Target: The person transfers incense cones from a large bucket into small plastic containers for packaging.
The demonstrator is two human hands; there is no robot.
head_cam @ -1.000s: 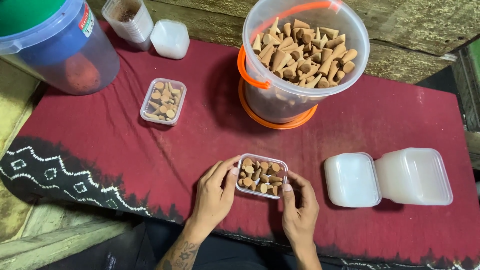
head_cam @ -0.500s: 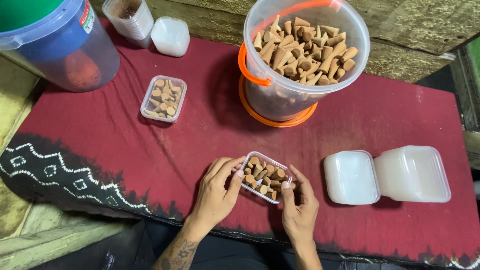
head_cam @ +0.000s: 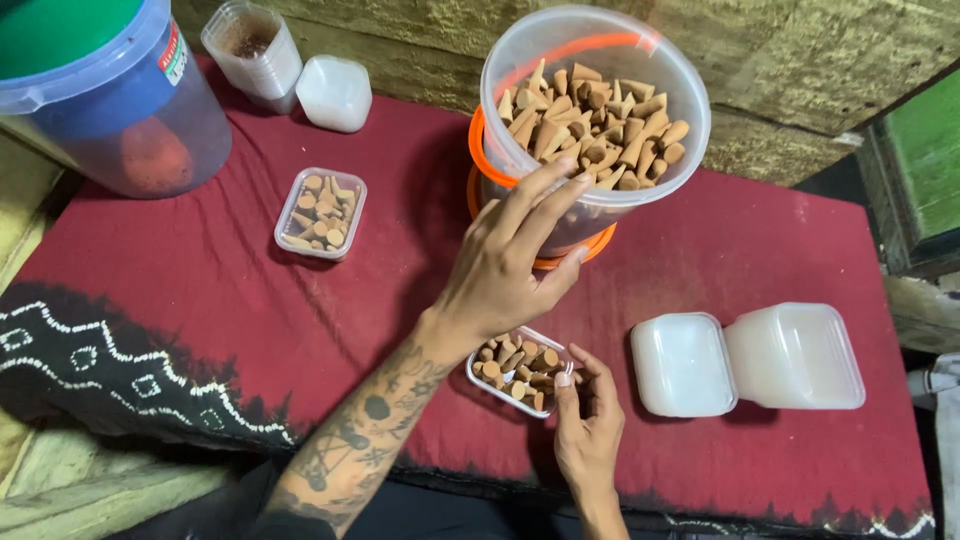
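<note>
Nearest, the right hand pinches the edge of a small clear tub of cones on the red cloth; light, crumbly stuff. Farther, the left hand, fingers spread, reaches the big bucket.

A small home packing workshop: a cloth-covered table, a bucket of brown cones, and stacked lidded plastic boxes.

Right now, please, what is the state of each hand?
Left hand: open, empty, fingers spread, reaching up to the big clear tub of cones.
Right hand: fingers touching the small tray of cones; firm grip cannot be told.
</note>
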